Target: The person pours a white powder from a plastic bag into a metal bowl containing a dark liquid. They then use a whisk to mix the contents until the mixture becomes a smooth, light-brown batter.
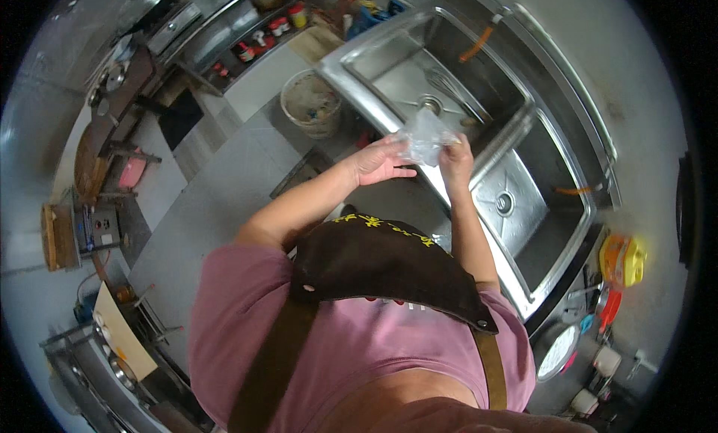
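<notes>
A crumpled clear plastic bag (423, 136) is held up between my two hands, above the front rim of a stainless steel double sink (387, 112). My left hand (384, 161) has its thumb side against the bag's left edge, with the lower fingers spread out. On the other side, my right hand (457, 158) pinches the bag's right edge between thumb and fingers. Behind the bag, a wire whisk (449, 88) lies in the left basin near its drain (431, 104). Whether the bag contains anything cannot be made out.
A white bucket (311, 105) with waste stands on the floor left of the sink. Orange hoses (477, 43) hang over the basins. A yellow-capped jug (621, 261) and a round pan (557, 351) are at the right. Shelves with red-labelled containers (244, 51) stand at the back left.
</notes>
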{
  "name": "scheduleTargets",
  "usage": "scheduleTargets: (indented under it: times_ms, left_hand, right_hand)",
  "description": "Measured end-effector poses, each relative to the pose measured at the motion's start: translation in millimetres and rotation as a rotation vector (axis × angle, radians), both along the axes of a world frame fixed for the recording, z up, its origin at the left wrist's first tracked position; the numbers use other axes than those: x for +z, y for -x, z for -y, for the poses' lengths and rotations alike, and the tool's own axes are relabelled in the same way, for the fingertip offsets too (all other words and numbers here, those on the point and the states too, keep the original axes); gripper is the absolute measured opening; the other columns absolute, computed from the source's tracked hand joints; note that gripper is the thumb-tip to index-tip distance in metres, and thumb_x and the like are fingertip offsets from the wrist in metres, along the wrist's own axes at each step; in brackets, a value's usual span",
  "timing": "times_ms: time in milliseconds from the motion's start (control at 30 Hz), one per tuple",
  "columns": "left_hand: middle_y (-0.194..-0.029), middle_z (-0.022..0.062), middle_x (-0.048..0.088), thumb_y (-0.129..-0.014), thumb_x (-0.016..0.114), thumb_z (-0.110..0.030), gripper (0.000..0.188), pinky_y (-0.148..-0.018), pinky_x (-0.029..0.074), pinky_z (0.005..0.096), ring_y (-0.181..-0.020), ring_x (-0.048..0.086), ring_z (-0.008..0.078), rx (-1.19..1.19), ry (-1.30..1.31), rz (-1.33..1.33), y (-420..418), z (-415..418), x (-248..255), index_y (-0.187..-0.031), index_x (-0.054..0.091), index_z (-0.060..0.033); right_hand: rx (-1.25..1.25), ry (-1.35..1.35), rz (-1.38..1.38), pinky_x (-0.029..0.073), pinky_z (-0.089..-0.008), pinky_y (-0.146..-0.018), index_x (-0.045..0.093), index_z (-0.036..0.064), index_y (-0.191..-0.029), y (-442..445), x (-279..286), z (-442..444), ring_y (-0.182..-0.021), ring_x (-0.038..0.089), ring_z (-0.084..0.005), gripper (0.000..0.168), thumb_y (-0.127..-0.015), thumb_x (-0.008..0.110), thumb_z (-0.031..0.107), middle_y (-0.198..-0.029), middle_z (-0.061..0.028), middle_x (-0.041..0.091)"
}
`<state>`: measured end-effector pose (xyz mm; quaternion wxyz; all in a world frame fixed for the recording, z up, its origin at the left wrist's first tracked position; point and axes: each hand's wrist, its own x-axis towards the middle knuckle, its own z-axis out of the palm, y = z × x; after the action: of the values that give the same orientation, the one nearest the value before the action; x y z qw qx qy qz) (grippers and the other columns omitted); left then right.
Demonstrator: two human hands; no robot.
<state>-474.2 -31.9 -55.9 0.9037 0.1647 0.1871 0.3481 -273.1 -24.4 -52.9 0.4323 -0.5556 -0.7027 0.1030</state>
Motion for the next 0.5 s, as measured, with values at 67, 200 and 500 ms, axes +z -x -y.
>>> scheduleTargets:
  times_ms: [67,200,500]
  left_hand:
    - [-0.127,0.0095,0.052,-0.084,0.069,-0.031,0.059,-0.1,0.039,0.0493,-0.119,0.049,0.0256,0.173,0.072,-0.021,42.2,-13.2,-3.4,-0.133,0.041,-0.0141]
    - [-0.114,0.0088,0.059,-0.086,0.065,-0.023,0.041,-0.093,0.046,0.0418,-0.107,0.056,0.0233,0.494,0.12,-0.235,103.4,-30.2,-41.3,-0.121,0.051,-0.0086]
    - [-0.113,0.0116,0.057,-0.081,0.051,0.007,0.038,-0.084,0.052,0.0422,-0.1,0.06,0.028,0.941,0.313,-0.526,270.6,-62.5,-147.5,-0.118,0.048,-0.0021]
  right_hand:
    - [0.126,-0.068,0.213,0.05,-0.0401,-0.073,0.067,0.003,-0.084,49.8,-9.9,-25.3,-0.086,0.06,-0.0335,0.015,-0.071,0.059,0.001,-0.098,-0.0131,0.061]
    - [0.428,0.05,0.268,0.05,-0.0411,-0.079,0.064,0.001,-0.086,150.3,-47.8,-63.4,-0.092,0.058,-0.034,0.016,-0.071,0.061,0.007,-0.1,-0.019,0.059]
    - [0.823,0.209,0.042,0.044,-0.0402,-0.095,0.059,0.004,-0.117,278.7,-48.4,-129.4,-0.109,0.054,-0.0327,0.041,-0.076,0.065,0.007,-0.114,-0.0161,0.059]
